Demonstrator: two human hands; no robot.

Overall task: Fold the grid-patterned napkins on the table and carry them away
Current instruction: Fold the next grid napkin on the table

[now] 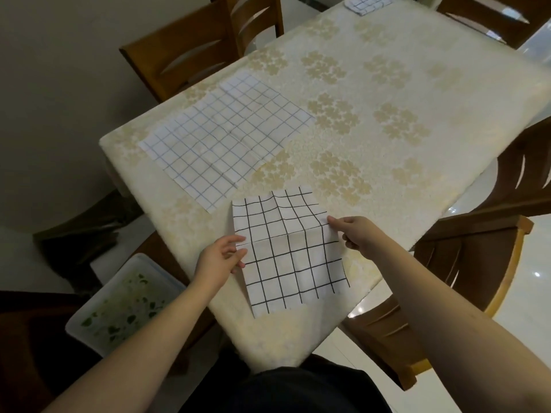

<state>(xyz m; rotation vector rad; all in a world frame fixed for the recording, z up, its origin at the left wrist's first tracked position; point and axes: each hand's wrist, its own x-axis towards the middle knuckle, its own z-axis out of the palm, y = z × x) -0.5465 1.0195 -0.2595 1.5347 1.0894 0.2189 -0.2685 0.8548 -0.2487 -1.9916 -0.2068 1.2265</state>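
Pinching napkin (290,251) edges, left hand (219,259) and right hand (353,232) both clamped on it; I judge an uneven pull would skew the fold on the worktop (387,120).

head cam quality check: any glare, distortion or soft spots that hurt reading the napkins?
Head view: wide-angle bowing bends the table edges; glare spots sit on the floor tiles at right only; the held napkin grid is crisp between left hand and right hand; the flat napkin looks fainter; left side dim.
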